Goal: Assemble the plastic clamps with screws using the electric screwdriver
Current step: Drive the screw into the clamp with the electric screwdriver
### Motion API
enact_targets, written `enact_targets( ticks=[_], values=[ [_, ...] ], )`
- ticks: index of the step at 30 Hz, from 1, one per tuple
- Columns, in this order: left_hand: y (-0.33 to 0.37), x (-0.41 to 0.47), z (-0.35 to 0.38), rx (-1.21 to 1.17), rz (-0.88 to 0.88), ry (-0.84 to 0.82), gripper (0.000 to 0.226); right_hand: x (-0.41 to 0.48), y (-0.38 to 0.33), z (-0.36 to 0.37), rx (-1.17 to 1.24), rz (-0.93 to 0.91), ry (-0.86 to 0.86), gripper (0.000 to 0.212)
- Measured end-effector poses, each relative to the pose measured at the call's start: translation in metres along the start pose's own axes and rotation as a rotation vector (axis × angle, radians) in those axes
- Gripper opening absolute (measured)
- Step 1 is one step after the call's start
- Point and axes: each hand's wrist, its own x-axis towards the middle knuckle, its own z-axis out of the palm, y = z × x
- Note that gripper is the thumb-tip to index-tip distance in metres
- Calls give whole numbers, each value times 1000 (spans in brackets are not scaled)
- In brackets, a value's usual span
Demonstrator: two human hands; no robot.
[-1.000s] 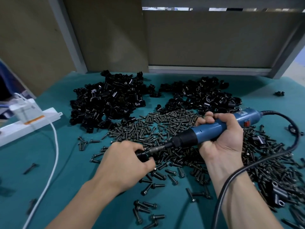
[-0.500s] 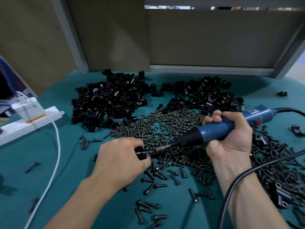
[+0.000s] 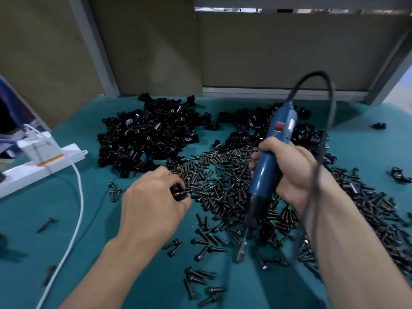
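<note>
Dozens of loose screws [image 3: 200, 277] lie by the table's [image 3: 29, 219] near edge: dark ribbed metal with flanged heads, apt to roll. Left grip [image 3: 153, 201] pinches a glossy black plastic clamp [image 3: 179, 192] mid-table, screw apparently seated. Right grip [image 3: 289, 172] wraps the smooth blue screwdriver [image 3: 267, 166], bit down, apart from the clamp. Risks: cable [image 3: 312, 197] across the wrist snagging; small clamp slipping. Toward the far edge, an angular clamp pile [image 3: 147, 139].

Bare table [image 3: 26, 241] open at the near left, crossed by a white cable [image 3: 77, 215], power strip [image 3: 44, 163] lining the left edge, two clamp heaps [image 3: 147, 139] and a screw spread [image 3: 223, 175] filling the middle and right, black cord [image 3: 331, 101] arching above the rear right, panels [image 3: 289, 52] closing the back
</note>
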Motion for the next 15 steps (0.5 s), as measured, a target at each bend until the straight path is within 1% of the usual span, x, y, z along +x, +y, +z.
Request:
enact_targets(
  ticks=[1, 3, 5, 6, 7, 10, 12, 14, 15],
  values=[
    [0, 0, 1, 27, 4, 1, 21, 3, -2, 4, -110, -29, 24, 20],
    [1, -1, 4, 76, 54, 26, 26, 12, -3, 10, -411, -130, 132, 32],
    [5, -2, 2, 3, 74, 37, 26, 20, -4, 14, -794, -245, 264, 47],
    [6, -2, 0, -63, 53, 31, 23, 23, -3, 17, -958, -276, 304, 53],
    [7, -2, -1, -113, 13, 19, 21, 26, -1, 20, -1074, -283, 324, 56],
    [8, -2, -4, -194, -115, 77, 15, 28, 11, 28, -1262, -258, 361, 59],
    [10, -1, -9, -280, -157, 124, 13, 27, 20, 31, -1382, -250, 385, 56],
    [13, -3, -12, -392, -136, 79, 15, 19, 22, 33, -1494, -261, 430, 49],
    [16, -5, -12, -441, -117, 34, 16, 15, 21, 34, -1514, -310, 445, 44]
  ],
)
